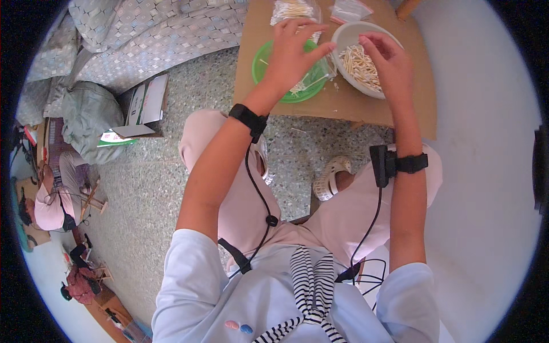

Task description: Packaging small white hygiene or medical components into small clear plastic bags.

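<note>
My left hand (293, 56) is over a green bowl (257, 73), thumb and fingers spread apart. Just below its thumb is a clear plastic bag (325, 70), partly over the bowl; I cannot tell whether the thumb touches it. A few white-tipped cotton swabs (297, 87) lie in the green bowl. My right hand (394, 67) is above the right side of a white bowl (341, 38) heaped with cotton swabs (358, 64). Its thumb and fingertips are drawn together; anything between them is too small to make out.
Both bowls stand on a brown tabletop (343, 108). At its far side are a clear pack of cotton swabs (293, 10) and empty-looking clear bags (351, 10). A white wall (474, 143) rises on the right. Cardboard (146, 106) and a grey-green sack (94, 117) are on the left; other people sit beyond.
</note>
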The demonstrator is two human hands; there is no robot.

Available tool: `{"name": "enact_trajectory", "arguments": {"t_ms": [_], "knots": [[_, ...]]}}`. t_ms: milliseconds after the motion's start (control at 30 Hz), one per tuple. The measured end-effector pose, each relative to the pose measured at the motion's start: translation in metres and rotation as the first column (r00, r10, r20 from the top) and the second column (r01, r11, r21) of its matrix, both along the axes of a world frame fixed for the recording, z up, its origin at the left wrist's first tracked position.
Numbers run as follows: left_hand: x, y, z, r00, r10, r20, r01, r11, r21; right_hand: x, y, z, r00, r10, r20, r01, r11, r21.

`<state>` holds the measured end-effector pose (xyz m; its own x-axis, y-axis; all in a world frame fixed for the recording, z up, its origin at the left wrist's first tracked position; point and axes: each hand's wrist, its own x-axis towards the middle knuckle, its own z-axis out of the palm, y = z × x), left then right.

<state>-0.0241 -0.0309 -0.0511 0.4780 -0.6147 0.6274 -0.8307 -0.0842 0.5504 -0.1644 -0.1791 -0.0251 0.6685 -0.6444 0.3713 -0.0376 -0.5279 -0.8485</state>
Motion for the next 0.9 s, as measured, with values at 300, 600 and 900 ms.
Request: {"name": "enact_trajectory", "arguments": {"t_ms": [300, 600, 900], "knots": [[0.000, 0.006, 0.007, 0.986, -0.156, 0.058, 0.153, 0.986, 0.061, 0.009, 0.020, 0.010, 0.969, 0.191, 0.159, -0.220, 0.957, 0.188], [0.022, 0.011, 0.022, 0.986, -0.155, 0.066, 0.157, 0.988, -0.015, 0.006, 0.007, 0.016, 0.976, 0.210, 0.050, -0.216, 0.965, 0.149], [0.022, 0.024, 0.038, 0.991, -0.118, -0.057, 0.115, 0.992, -0.058, 0.003, 0.017, 0.016, 0.989, 0.146, 0.005, -0.146, 0.989, 0.015]]}}
